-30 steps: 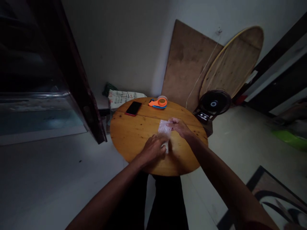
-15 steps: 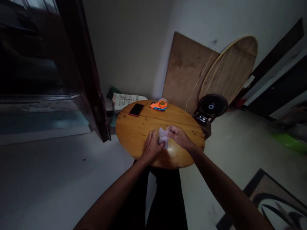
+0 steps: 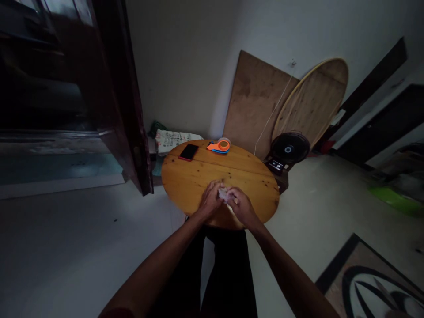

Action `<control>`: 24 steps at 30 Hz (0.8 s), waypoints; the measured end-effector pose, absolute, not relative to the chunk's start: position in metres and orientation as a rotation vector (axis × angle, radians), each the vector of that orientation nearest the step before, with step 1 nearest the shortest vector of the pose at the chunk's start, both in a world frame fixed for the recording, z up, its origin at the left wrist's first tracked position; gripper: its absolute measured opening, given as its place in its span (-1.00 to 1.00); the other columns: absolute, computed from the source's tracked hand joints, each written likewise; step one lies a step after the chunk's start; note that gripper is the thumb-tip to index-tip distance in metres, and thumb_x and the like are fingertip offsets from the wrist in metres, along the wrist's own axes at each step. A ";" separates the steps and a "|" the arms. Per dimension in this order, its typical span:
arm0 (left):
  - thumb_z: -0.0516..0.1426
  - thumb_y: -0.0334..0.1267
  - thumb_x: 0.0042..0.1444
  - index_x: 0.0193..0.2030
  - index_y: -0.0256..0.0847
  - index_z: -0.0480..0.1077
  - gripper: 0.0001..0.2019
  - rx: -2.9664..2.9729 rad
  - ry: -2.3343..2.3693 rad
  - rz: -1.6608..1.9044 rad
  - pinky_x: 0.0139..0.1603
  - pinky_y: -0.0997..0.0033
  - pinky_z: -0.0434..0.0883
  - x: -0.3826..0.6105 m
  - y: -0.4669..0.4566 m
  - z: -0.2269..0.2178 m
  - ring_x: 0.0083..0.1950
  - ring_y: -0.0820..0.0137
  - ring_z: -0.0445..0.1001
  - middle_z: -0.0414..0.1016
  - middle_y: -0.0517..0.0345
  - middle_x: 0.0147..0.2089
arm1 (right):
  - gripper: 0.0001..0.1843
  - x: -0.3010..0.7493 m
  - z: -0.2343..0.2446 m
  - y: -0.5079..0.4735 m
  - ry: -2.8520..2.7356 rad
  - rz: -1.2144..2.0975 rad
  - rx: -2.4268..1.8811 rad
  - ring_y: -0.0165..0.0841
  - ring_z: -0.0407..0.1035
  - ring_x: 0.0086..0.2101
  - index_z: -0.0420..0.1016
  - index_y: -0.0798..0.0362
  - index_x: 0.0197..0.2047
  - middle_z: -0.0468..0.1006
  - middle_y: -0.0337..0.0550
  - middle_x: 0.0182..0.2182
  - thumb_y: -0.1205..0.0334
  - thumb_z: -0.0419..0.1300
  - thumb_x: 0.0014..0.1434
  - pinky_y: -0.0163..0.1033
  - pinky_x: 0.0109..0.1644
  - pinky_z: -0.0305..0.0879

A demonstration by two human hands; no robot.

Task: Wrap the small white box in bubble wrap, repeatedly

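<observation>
A small, pale, crumpled piece that looks like thin paper or plastic [image 3: 223, 194] is between my two hands, near the front of the round wooden table [image 3: 185, 176]. My left hand [image 3: 210, 198] grips it from the left with curled fingers. From the right, my right hand [image 3: 241, 204] closes its fingers on the same piece. Much of it is hidden by the fingers, and its exact kind cannot be made out. The hands nearly touch each other, just over the tabletop.
A phone [image 3: 188, 152] lies at the table's back left. Orange and blue tape dispensers [image 3: 220, 146] are at its back edge. A black fan-like round device [image 3: 290, 148] stands right of the table. Boards [image 3: 258, 97] lean on the wall; a dark door frame [image 3: 132, 115] is left.
My right hand has moved left and down, closer to my left hand. The pale piece, spread out taller before, is now bunched smaller between the fingers. The view has shifted slightly.
</observation>
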State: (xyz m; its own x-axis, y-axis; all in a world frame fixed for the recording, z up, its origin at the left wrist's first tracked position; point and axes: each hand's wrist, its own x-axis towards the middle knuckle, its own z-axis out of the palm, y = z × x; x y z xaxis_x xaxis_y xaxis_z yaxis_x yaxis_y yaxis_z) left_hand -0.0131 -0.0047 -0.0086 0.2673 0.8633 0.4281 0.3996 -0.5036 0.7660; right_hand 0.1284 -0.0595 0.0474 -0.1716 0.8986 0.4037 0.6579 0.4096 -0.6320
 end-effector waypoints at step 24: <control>0.16 -0.28 0.06 -0.11 -0.22 0.35 -0.76 2.178 0.841 1.121 0.04 0.27 0.32 -0.029 -0.001 -0.013 -0.02 0.25 0.37 0.42 0.01 -0.06 | -0.81 0.123 0.006 -0.075 -2.002 -0.067 -1.258 -0.23 0.35 0.08 0.44 0.01 -0.17 0.52 -0.03 0.02 0.31 0.00 0.27 -0.05 0.15 0.28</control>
